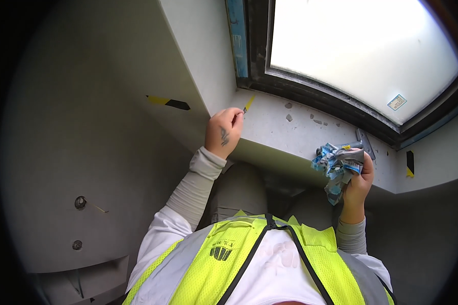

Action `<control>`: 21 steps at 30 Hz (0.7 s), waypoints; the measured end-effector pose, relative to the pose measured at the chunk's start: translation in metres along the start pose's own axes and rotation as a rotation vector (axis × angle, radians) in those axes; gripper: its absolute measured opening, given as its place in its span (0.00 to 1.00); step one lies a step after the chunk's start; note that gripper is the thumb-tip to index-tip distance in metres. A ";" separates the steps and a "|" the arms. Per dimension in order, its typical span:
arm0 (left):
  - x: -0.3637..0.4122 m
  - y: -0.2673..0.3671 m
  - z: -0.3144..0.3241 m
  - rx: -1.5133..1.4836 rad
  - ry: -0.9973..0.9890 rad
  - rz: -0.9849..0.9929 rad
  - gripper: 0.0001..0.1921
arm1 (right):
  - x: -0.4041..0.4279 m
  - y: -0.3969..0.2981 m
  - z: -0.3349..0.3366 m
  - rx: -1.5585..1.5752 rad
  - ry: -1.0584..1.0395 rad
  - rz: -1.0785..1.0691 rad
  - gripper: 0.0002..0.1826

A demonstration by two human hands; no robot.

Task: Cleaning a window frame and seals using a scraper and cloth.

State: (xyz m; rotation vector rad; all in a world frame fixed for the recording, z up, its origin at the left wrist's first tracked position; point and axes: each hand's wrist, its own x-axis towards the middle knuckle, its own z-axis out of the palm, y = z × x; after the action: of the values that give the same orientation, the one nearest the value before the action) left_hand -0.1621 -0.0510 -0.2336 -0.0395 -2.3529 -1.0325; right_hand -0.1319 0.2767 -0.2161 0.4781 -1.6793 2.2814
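My left hand is at the left corner of the pale window ledge, its fingertips pinched on the lower end of a short yellow-and-black tape strip. Whether the strip is still stuck down there, I cannot tell. In my right hand, over the ledge's right part, is a crumpled bundle of blue, grey and white film or tape. Just behind it, partly covered, a grey metal bracket or scraper-like tool rests near the window frame.
Another yellow-and-black strip marks the left wall, and one more the right wall. Grey flakes or patches dot the ledge. Behind it rises the dark window frame. Two round holes or fittings show in the left wall.
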 end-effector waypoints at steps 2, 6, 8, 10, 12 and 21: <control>0.034 0.000 0.021 0.368 0.009 0.142 0.06 | 0.004 0.013 -0.016 -0.130 0.172 -0.111 0.14; 0.085 -0.018 0.048 0.644 -0.018 0.073 0.06 | 0.005 0.015 -0.053 -0.397 0.451 -0.285 0.13; 0.096 -0.021 0.056 0.645 -0.014 0.057 0.05 | 0.001 0.030 -0.081 -0.553 0.555 -0.362 0.13; 0.101 -0.025 0.060 0.651 -0.008 0.056 0.05 | -0.008 0.038 -0.096 -0.618 0.574 -0.336 0.13; 0.103 -0.028 0.062 0.672 0.002 0.062 0.05 | -0.011 0.046 -0.103 -0.653 0.583 -0.312 0.14; 0.103 -0.038 0.069 0.836 0.064 0.143 0.01 | -0.010 0.054 -0.116 -0.896 0.488 -0.358 0.13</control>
State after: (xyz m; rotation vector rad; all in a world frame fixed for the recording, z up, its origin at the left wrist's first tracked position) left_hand -0.2918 -0.0499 -0.2442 0.1363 -2.4922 0.0635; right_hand -0.1566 0.3712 -0.2993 0.0003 -1.9087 1.0937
